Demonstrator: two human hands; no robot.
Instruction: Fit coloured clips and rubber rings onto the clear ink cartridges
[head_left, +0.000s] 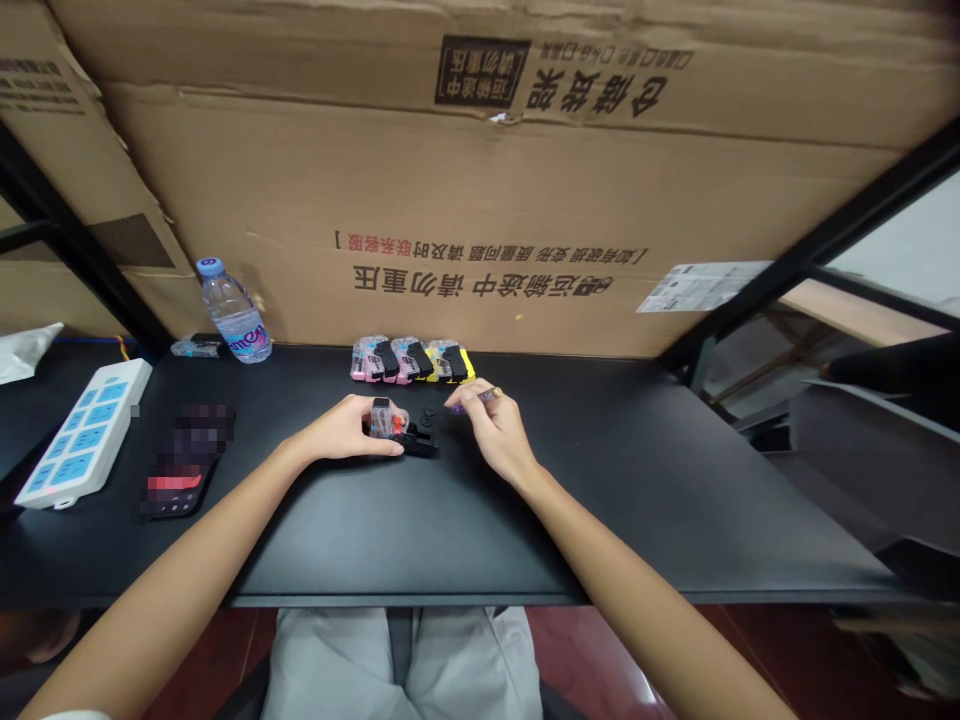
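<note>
From the head view, the left hand [341, 430] curls around the left side of a clear plastic casing [381, 421] with an orange-red part inside, its thumb stretched along the near side by a black plastic piece [420, 444]; the fingers close on the casing, though their far tips are hidden. Casing and black piece sit on the black desk [480, 540], ahead of the person and roughly midway across. The right hand [491, 425] holds a slim, purple, pen-like tool [484, 398] with a gold-coloured end, thumb and fingers pinched narrowly about it. Between the hands lie small black round parts [427, 416], near the casing. Behind them, against a tall cardboard sheet [480, 180] with upside-down Chinese print, three clear casings stand in a row: two pink-edged casings [369, 358] on the left and a yellow-edged casing [448, 360] on the right, all with black parts. Farther left, a blue-capped water bottle [238, 315] leans slightly, with a small clear-and-black item [196, 346] just beside it. Nearer the person lie a smartphone [184, 465], its screen pixelated, and a white power strip [88, 430] with blue socket panels.
</note>
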